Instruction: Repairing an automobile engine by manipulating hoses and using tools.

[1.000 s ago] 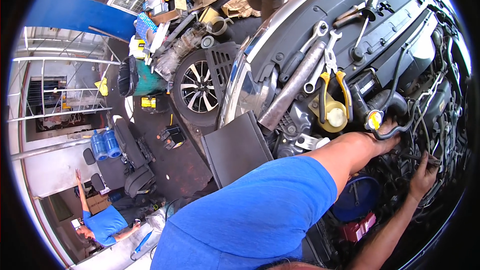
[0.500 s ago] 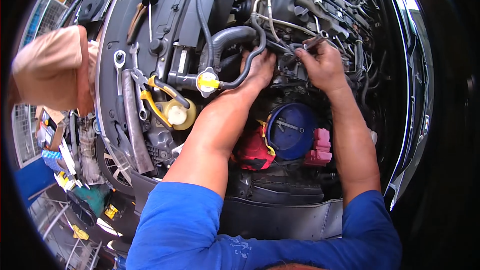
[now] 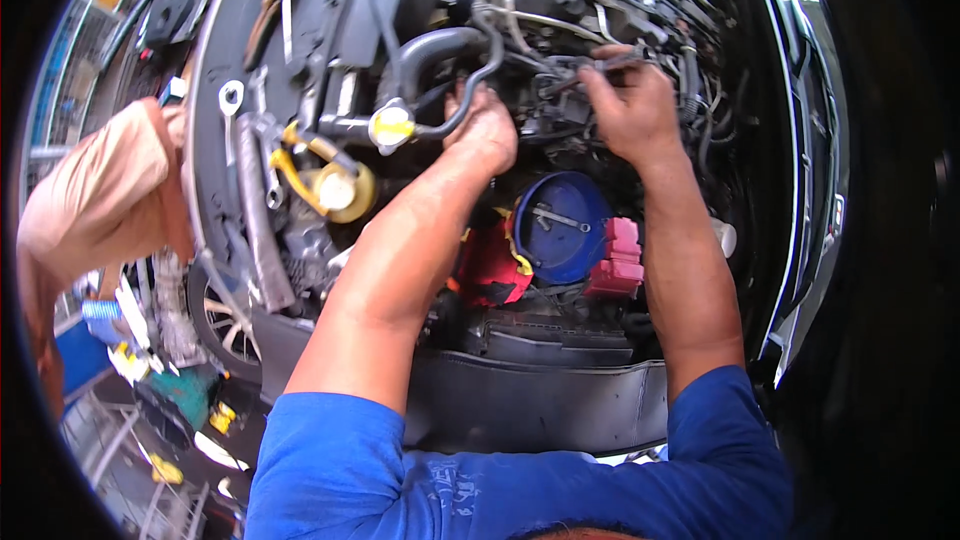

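Here, blue bowl (image 3: 556,258) holding a wrench (image 3: 562,219), right grip (image 3: 637,115) closed around dark tool (image 3: 616,63), left grip (image 3: 485,132) unclear.

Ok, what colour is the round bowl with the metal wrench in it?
The round bowl is deep blue; the head view shows it best.
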Motion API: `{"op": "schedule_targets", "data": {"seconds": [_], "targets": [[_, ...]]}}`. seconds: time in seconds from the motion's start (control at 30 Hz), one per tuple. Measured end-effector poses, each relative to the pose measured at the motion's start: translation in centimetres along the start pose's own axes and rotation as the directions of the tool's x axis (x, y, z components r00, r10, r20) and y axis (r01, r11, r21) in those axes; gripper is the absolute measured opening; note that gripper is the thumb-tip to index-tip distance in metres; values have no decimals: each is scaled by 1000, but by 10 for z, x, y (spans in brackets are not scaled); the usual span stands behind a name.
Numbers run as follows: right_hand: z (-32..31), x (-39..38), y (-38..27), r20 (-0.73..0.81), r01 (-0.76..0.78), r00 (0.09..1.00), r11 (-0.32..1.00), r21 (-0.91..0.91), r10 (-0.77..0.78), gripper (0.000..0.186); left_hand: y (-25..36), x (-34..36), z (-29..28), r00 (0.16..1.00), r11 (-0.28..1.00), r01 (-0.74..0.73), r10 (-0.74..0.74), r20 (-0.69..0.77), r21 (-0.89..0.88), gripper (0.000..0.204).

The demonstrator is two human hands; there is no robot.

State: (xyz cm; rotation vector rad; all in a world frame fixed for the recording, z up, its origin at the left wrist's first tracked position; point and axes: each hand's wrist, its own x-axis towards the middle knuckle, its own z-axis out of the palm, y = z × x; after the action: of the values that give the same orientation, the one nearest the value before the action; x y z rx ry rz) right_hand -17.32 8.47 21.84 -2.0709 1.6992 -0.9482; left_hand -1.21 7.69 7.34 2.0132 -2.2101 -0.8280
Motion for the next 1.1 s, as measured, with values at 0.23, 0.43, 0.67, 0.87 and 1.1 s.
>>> {"op": "schedule_targets", "data": {"seconds": [0.23,0.43,0.67,0.87,1.1], "targets": [[-16,-24,-16,-77,-35,996,996,80,41,22,-1,-115,-81,910,904,-408,414,29,-126,20],[-40,-42,-41,-224,-105,968,994,40,111,23,-46,-212,-121,904,852,-423,422,-75,-309,35],[-60,-85,-106,-132,-20,990,989,149,40,21,-128,-307,-123,915,739,-325,88,-394,-590,48],[-32,-134,-212,132,31,984,843,537,-121,25,-130,-339,-143,750,684,-544,136,-647,-486,90],[16,-128,-280,699,-521,682,526,672,-216,63,-143,-371,-146,839,625,-448,49,-541,-639,40]]}}
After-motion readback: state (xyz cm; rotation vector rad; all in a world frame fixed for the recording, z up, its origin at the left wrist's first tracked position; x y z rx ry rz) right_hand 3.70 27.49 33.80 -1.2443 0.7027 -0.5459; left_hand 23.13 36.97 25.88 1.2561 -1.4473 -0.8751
